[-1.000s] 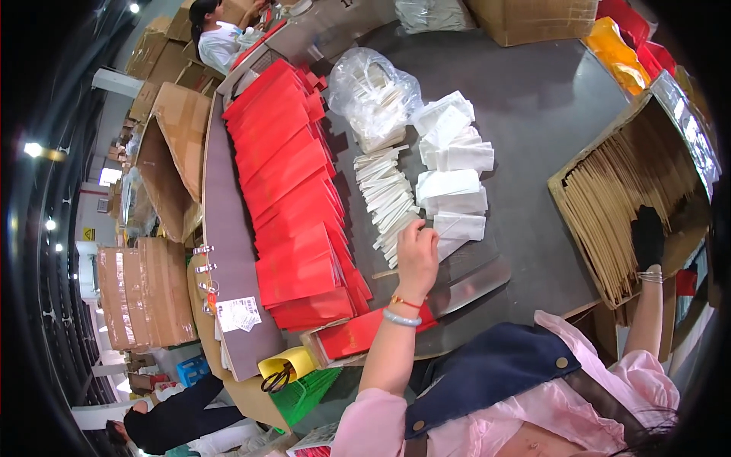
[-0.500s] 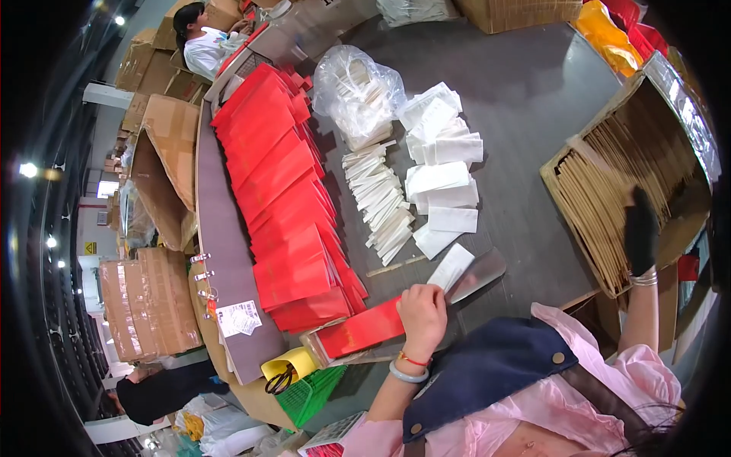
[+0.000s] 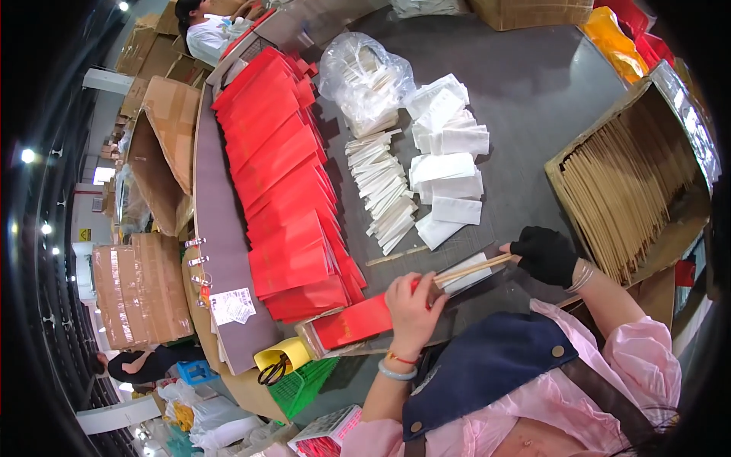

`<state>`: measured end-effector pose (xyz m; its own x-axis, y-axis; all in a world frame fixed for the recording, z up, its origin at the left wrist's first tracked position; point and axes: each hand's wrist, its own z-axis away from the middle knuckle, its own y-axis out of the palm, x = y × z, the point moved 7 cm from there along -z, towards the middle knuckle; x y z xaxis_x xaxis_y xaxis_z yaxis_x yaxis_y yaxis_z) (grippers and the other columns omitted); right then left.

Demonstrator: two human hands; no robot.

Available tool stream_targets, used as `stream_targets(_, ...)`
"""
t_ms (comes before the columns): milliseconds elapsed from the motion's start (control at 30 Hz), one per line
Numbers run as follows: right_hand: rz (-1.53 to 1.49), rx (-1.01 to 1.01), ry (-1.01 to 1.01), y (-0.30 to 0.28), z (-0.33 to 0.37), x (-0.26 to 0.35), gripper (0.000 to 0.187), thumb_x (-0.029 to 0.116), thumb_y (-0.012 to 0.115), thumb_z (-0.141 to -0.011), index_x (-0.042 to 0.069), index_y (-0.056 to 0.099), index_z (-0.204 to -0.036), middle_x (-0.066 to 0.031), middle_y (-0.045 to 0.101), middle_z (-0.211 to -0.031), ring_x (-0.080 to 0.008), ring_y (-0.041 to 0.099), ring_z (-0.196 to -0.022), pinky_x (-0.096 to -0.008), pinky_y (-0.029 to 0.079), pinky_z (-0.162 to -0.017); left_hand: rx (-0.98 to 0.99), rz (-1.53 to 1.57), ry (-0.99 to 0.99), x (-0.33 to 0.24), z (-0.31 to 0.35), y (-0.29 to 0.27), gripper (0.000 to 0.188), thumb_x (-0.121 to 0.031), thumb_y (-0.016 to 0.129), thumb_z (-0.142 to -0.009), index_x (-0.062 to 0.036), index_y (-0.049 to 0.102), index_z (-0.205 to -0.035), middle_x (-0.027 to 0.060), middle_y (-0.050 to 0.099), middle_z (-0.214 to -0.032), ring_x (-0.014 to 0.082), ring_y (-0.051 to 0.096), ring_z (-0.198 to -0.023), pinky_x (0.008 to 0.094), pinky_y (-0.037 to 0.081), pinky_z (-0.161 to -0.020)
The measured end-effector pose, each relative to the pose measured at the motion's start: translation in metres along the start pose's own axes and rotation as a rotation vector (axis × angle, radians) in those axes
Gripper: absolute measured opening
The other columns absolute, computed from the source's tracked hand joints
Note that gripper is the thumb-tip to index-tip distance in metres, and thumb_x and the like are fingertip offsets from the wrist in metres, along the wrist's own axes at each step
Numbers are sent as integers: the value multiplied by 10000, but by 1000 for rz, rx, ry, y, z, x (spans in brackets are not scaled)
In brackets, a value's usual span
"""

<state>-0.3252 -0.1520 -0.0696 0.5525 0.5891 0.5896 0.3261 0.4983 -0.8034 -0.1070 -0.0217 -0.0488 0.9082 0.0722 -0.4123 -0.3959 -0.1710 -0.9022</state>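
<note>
Sticks [image 3: 476, 268], pinched by the right hand [image 3: 544, 257], now meet the red envelope [image 3: 354, 325] the left hand [image 3: 412, 311] grips at the tabletop's [image 3: 533, 114] near edge.

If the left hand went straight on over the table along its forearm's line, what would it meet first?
Probably the lowest wide white packet, just beyond the fingers of the left hand. The narrow packets lie close beside that line; the hand's height is unclear.
</note>
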Motion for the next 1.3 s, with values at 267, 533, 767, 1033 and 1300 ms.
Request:
stream_targets(267, -80, -133, -271, 49, -22, 20, 212, 230, 678, -823, 125, 664, -1007, -139, 612, -806, -326, 619, -753, -431, 507, -654, 99, 83, -8, -1, 0, 18, 705, -236, 830, -631, -37, 569, -1255, 110, 540, -1236, 365, 466, -1137, 473, 377, -989)
stream_targets(533, -635, -124, -186, 83, -36, 62, 379, 126, 692, -767, 46, 583, -1121, -150, 616, -1011, -301, 637, -841, -407, 516, -749, 81, 56, 45, -12, -10, 30, 735, -156, 805, -626, -50, 532, -1300, 117, 524, -1239, 342, 486, -1107, 447, 404, -937)
stream_targets(767, 114, -153, -241, 34, -32, 55, 660, 415, 804, -626, 86, 595, -1158, -108, 609, -1102, -294, 597, -1028, -467, 418, -928, 394, -98, 234, -23, -24, 21, 322, -160, 713, -685, -158, 638, -999, 130, 560, -1099, 326, 531, -990, 445, 451, -802)
stream_targets(1033, 90, -256, -20, -30, -23, 30, 618, 390, 810, -643, 85, 577, -1128, -106, 595, -1041, -298, 564, -990, -452, 390, -920, 95, -113, 207, 65, -53, -86, 283, -56, 727, -649, -68, 661, -924, 169, 560, -1140, 379, 531, -1078, 505, 451, -922)
stream_targets(1300, 192, -116, -83, -5, -21, 50, 649, 392, 828, -610, 83, 581, -1125, -101, 581, -1019, -309, 553, -975, -434, 376, -924, 22, -120, -461, 62, 31, 22, 855, -495, 799, -694, -41, 489, -1348, 190, 445, -1391, 395, 331, -1339, 597, 197, -1114)
